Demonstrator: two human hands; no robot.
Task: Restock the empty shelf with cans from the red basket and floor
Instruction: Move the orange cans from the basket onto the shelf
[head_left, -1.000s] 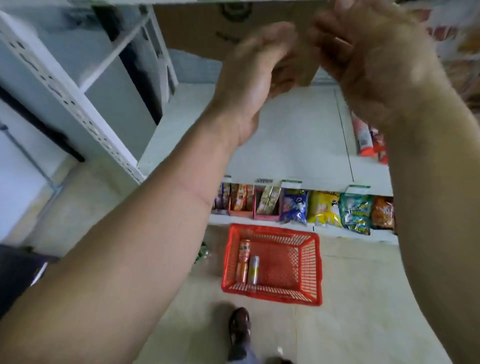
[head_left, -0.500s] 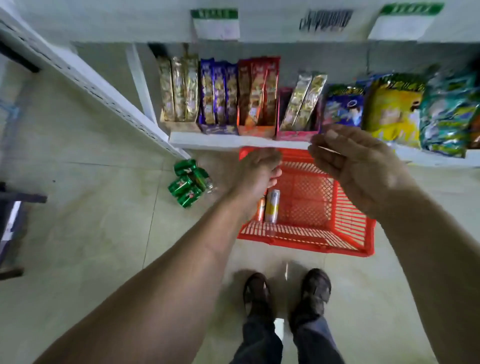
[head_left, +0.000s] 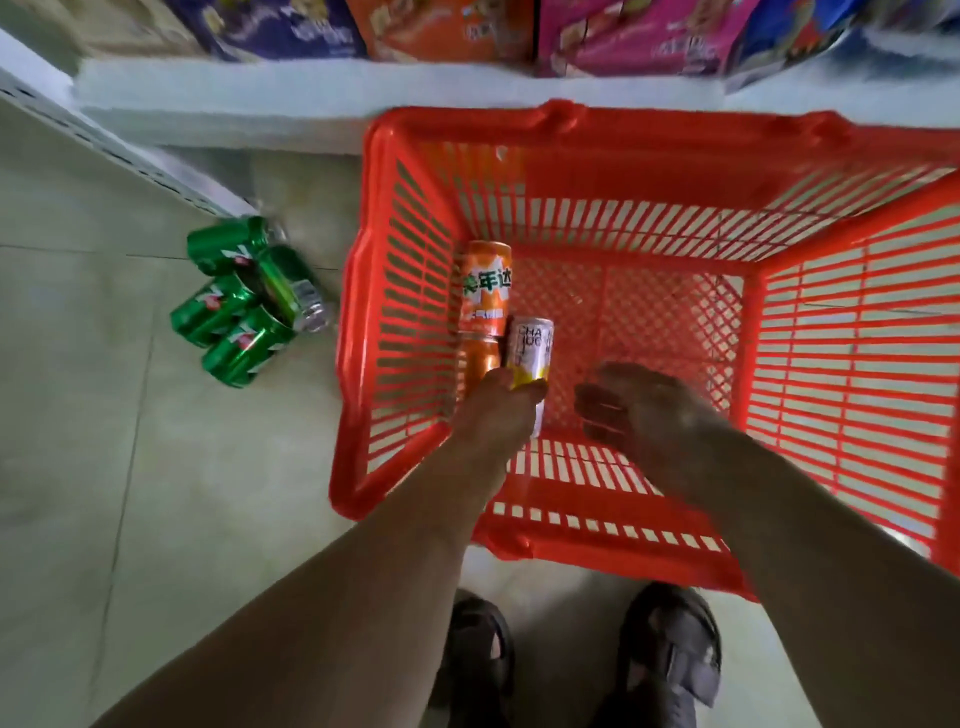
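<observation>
hands drop into the basket for the last cans

both hands have come down from the shelf edge into the red slatted plastic basket (head_left: 649, 140), and the view has closed in on it since half a second ago. three cans lie on their sides against the basket's left wall: a tall orange soda can with white lettering (head_left: 485, 286) farthest in, a slim white and yellow can (head_left: 530, 353) just beside it, and a second orange can (head_left: 475, 361) partly hidden under the left hand (head_left: 498, 415). that hand's fingertips curl over the near end of the white and yellow can, touching it; whether it has a full grip yet is hard to tell. the right hand (head_left: 644, 410) hovers just beside, fingers loosely curled, holding nothing.

a cluster of green aluminium soda cans (head_left: 244, 306) lies on the pale tiled floor (head_left: 104, 467), left of the basket and apart from it. above, a white shelf edge (head_left: 234, 98) carries coloured snack boxes (head_left: 447, 26). dark shoes (head_left: 670, 654) stand at the basket's near rim.

to do this step well, the left hand should probably wrap the can's body rather than pinch its end, since a smooth cylinder on its side would roll. the free right hand could take the orange can alongside, saving a trip.
</observation>
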